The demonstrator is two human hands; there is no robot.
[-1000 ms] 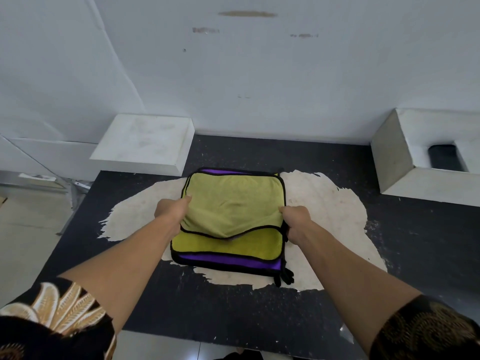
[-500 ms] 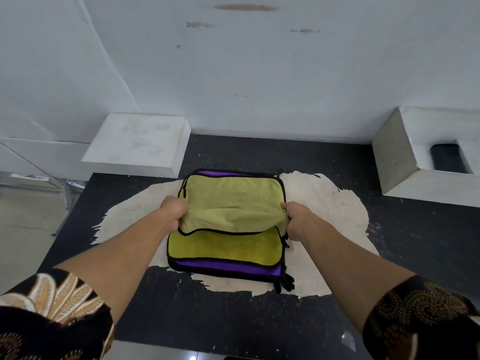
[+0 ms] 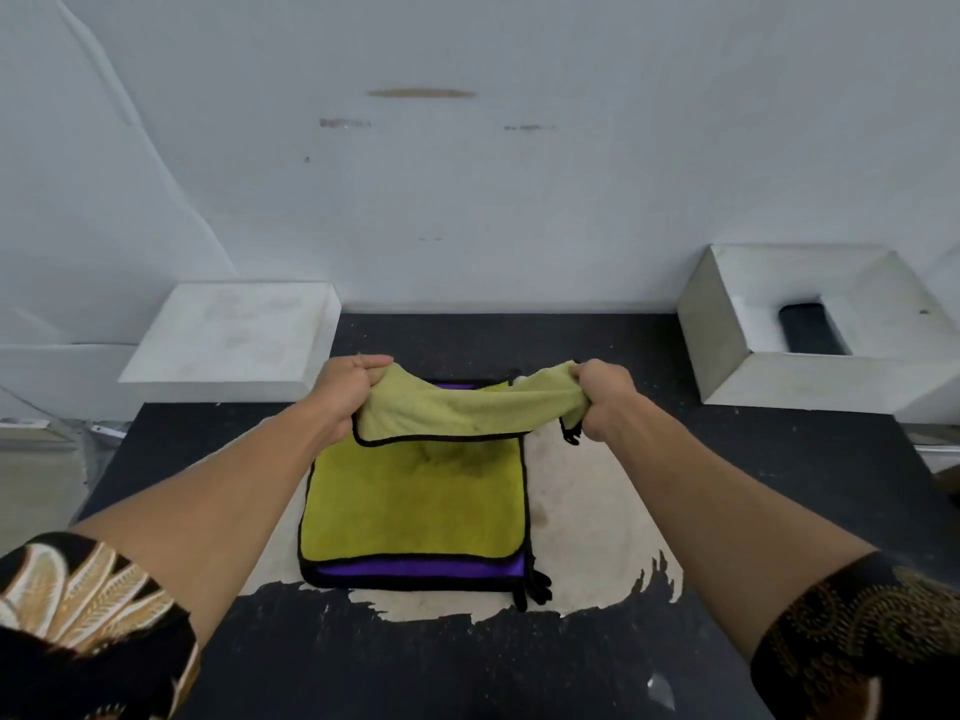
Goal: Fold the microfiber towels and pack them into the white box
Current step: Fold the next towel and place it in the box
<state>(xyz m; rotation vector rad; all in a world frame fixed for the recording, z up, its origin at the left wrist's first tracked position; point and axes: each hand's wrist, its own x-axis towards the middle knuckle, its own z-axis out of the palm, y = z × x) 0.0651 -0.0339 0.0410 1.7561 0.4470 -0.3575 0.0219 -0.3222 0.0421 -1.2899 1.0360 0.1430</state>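
A stack of microfiber towels [image 3: 415, 517] lies on the black table, yellow-green on top with a purple one showing at its near edge, all trimmed in black. The top yellow-green towel [image 3: 467, 407] is lifted off the stack and stretched between my hands. My left hand [image 3: 345, 389] grips its left corner and my right hand [image 3: 602, 394] grips its right corner, both above the stack's far edge. An open white box [image 3: 737, 387] stands at the back right, with something dark inside it.
A flat white box lid [image 3: 228, 335] rests at the back left against the white wall. The black table [image 3: 467, 667] has a worn pale patch [image 3: 587, 511] under the stack. Floor shows beyond the table's left edge.
Both hands have raised the top yellow-green towel up and away from me, exposing most of the yellow towel beneath. The view has come closer to the stack.
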